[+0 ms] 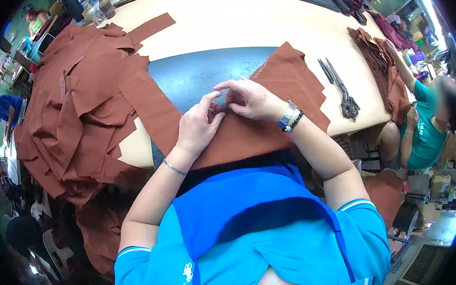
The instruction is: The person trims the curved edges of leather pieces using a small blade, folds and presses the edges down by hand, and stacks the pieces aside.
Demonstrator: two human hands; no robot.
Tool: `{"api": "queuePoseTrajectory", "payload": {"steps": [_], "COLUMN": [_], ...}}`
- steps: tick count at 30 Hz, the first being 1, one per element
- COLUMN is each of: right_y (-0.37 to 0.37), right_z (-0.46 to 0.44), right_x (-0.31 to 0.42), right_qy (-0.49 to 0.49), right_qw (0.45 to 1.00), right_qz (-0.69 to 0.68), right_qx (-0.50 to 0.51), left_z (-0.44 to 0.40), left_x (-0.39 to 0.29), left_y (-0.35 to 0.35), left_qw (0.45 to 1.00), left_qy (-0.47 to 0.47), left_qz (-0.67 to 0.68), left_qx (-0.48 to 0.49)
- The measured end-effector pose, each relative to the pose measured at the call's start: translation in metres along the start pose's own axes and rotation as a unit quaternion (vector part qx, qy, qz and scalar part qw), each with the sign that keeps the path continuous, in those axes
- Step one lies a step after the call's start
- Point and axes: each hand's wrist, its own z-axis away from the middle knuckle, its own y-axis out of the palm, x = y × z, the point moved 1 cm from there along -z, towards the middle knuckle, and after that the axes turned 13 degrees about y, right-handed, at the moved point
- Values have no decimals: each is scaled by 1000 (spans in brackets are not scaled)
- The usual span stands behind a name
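Note:
Both my hands meet over a piece of rust-brown fabric [248, 138] lying on a dark board [203, 73] in front of me. My left hand [200, 124] is closed, its fingers curled toward the thumb at the cloth's upper edge. Close beside it, my right hand [252, 100] bends its thumb and fingers into a pinch, with the fingertips almost touching those of the left. Whatever lies between the fingertips is too small or hidden to name. The cloth spreads up to the right and hangs toward my blue apron [252, 193].
A large heap of brown fabric pieces [74, 110] covers the table's left side. Dark scissors [342, 91] lie on the pale table [205, 29] at right. Beyond them, a person in a teal shirt [425, 130] handles more brown cloth [377, 70]. Jars [100, 9] stand at the back left.

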Motion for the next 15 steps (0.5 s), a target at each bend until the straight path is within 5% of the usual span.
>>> {"api": "queuePoseTrajectory", "payload": {"steps": [5, 11, 15], "right_y": [0, 7, 14], "right_z": [7, 26, 38], "right_x": [1, -6, -14], "right_qy": [27, -127, -196], "right_qw": [994, 973, 949], "right_qz": [-102, 135, 177], "right_qx": [3, -138, -172], "left_z": [-1, 5, 16], "left_x": [0, -10, -25], "left_y": [1, -8, -16], "left_qw": [1000, 978, 958], "left_qy": [12, 131, 167], "left_qz": [-17, -162, -227], "left_qx": [-8, 13, 45]}}
